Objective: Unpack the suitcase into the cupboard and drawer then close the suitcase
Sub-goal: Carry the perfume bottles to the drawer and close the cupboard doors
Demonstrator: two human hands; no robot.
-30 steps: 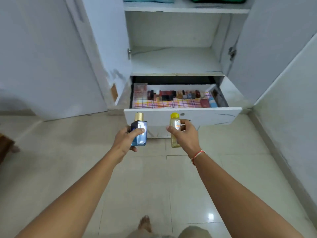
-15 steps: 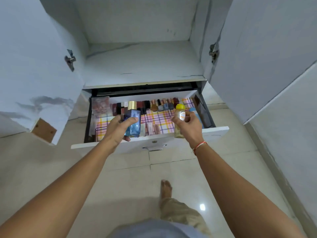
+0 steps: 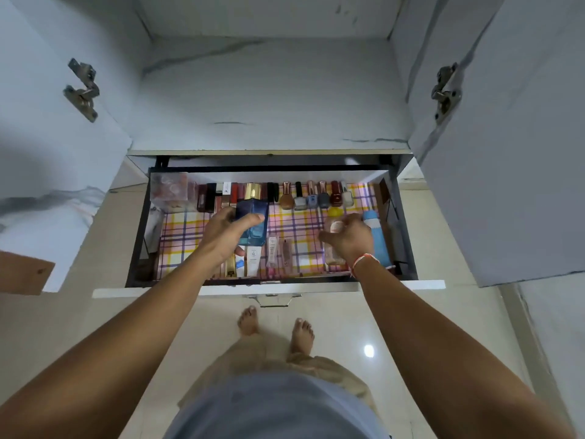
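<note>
The person stands in front of the open white drawer (image 3: pixel 269 288) of the white cupboard (image 3: pixel 272 99), and both hands are over its inside, which is lined with a pink, yellow and purple checked paper (image 3: pixel 186 232). The left hand (image 3: pixel 226 236) grasps a blue rectangular glass perfume bottle with a gold cap (image 3: pixel 253 221); the fingers are curled round its body and the bottle is upright above the middle left of the drawer, near the far row of dark lipstick cases (image 3: pixel 221 194). The right hand (image 3: pixel 348 239) holds a small clear bottle with a yellow cap (image 3: pixel 334 223) on the right side, just beside a light blue cylindrical bottle (image 3: pixel 375 239) that lies by the right wall. A row of small nail polish bottles (image 3: pixel 316 196) stands along the far wall, and some tubes (image 3: pixel 253 264) lie at the near wall. The suitcase is not in view. I judge that the step in hand is to put toiletries into the drawer. The next move calls for lowering each bottle on a free part of the lining, without knocking the standing bottles, and then letting go. The blurred right hand makes its exact grip hard to read.
</note>
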